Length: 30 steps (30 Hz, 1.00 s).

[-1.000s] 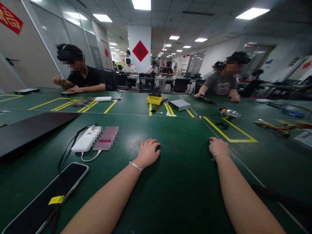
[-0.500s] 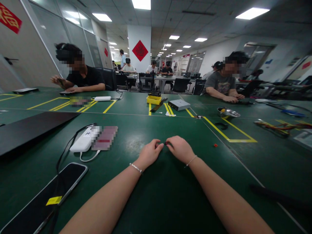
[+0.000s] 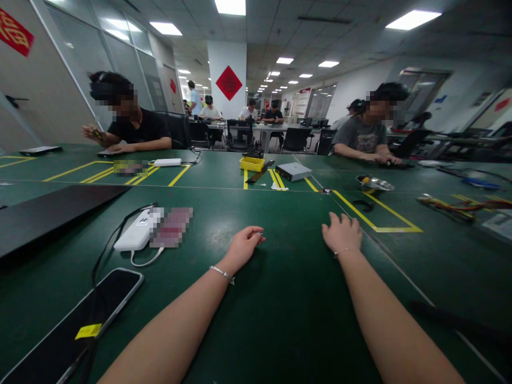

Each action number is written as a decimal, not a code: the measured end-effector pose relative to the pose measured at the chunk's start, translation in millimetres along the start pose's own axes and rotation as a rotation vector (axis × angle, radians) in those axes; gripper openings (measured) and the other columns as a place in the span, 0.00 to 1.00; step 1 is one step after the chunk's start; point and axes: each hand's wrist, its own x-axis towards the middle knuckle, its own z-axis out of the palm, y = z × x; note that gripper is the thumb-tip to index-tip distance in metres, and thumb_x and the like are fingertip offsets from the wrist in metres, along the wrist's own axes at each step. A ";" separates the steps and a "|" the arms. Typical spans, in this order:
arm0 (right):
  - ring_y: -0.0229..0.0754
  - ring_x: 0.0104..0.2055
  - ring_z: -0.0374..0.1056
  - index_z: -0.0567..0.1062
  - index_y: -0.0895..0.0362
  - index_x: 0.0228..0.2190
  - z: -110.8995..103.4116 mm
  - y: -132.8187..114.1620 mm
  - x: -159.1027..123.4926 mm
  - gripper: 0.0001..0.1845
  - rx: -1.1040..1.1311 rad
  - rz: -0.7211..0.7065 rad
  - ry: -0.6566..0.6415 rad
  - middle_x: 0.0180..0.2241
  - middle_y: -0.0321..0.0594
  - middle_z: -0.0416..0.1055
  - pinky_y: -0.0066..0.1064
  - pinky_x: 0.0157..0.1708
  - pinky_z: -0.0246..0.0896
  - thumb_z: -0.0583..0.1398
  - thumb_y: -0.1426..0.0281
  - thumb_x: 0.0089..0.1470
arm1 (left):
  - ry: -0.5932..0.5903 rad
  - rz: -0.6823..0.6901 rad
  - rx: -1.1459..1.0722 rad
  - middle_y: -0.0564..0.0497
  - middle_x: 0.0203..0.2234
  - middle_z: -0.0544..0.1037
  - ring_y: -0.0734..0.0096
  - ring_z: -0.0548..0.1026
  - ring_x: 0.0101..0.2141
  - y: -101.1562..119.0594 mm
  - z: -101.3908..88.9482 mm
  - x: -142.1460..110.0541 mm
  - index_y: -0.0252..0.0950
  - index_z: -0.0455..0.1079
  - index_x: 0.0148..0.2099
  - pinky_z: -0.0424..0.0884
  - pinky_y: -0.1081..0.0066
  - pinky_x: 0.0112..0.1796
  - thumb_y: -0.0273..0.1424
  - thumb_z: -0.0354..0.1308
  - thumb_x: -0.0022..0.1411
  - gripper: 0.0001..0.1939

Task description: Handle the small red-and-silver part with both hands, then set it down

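My left hand (image 3: 245, 246) is over the middle of the green table (image 3: 288, 320), thumb and fingertips pinched together. A tiny shiny bit shows at the fingertips, too small to name. To its right my right hand (image 3: 343, 233) reaches forward, palm down, fingers spread, with nothing seen in it. The spot where a small orange-red piece lay is now covered by the right hand, and the piece cannot be seen.
At left lie a phone (image 3: 76, 325), a white power bank (image 3: 138, 230) with cables and a dark panel (image 3: 48, 216). Further off are a yellow bin (image 3: 252, 163), a grey box (image 3: 294, 171), a metal dish (image 3: 375, 183) and bundled wires (image 3: 448, 207). Two people sit across the table.
My right hand has parted from my left, moved to the right and spread its fingers over the orange-red piece's spot. My left hand has stayed nearly in place, still pinched.
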 end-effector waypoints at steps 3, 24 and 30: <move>0.63 0.52 0.48 0.58 0.55 0.51 12.9 37.9 12.4 0.27 -0.030 0.252 -0.155 0.52 0.56 0.52 0.53 0.41 0.49 0.43 0.58 0.51 | 0.022 -0.023 -0.031 0.49 0.27 0.75 0.73 0.72 0.30 4.2 -0.7 -1.3 0.33 0.66 0.39 0.66 0.74 0.32 0.29 0.49 0.53 0.11; 0.35 0.28 0.64 0.72 0.57 0.29 -1.6 -42.2 -13.8 0.08 0.665 -0.119 -0.420 0.26 0.39 0.69 0.28 0.29 0.57 0.55 0.73 0.44 | 0.051 -0.062 -0.251 0.49 0.30 0.75 0.79 0.69 0.25 -3.0 -2.9 3.5 0.34 0.61 0.33 0.60 0.78 0.24 0.29 0.52 0.51 0.06; 0.30 0.23 0.60 0.71 0.59 0.26 -5.1 -95.6 -47.9 0.08 1.503 -0.054 -0.845 0.22 0.35 0.68 0.24 0.24 0.54 0.61 0.72 0.38 | 0.049 0.040 -0.206 0.54 0.23 0.73 0.81 0.67 0.22 -9.9 -2.5 5.5 0.33 0.62 0.30 0.60 0.79 0.24 0.24 0.56 0.44 0.08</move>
